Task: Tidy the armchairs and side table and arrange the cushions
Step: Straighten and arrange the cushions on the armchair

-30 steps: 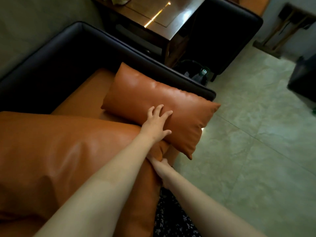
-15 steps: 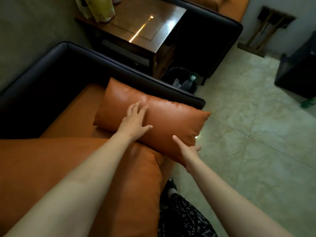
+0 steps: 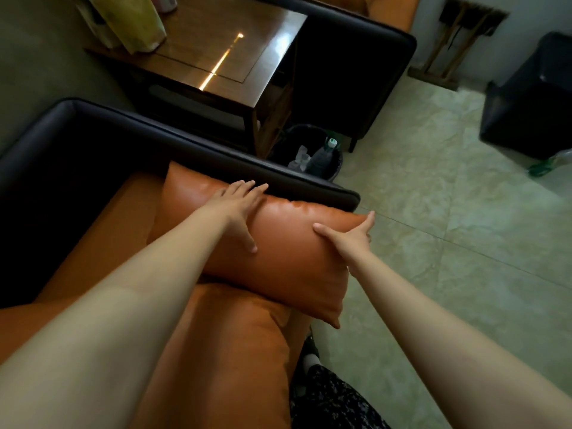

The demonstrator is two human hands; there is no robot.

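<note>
Left hand (image 3: 238, 209) pressed flat on orange leather cushion (image 3: 278, 258), right hand (image 3: 349, 238) seemingly clasped its overhanging end; slick cover risked sliding floorward.

No legible writing anywhere in view

The clear plastic bottle with a green cap (image 3: 322, 156), lying in the dark round waste bin (image 3: 338, 168), is too small and dim for any label to be read; the crumpled yellow-green plastic bag (image 3: 133, 24) on the glossy dark wooden side table (image 3: 247, 54) is too blurred to show any print.
</note>
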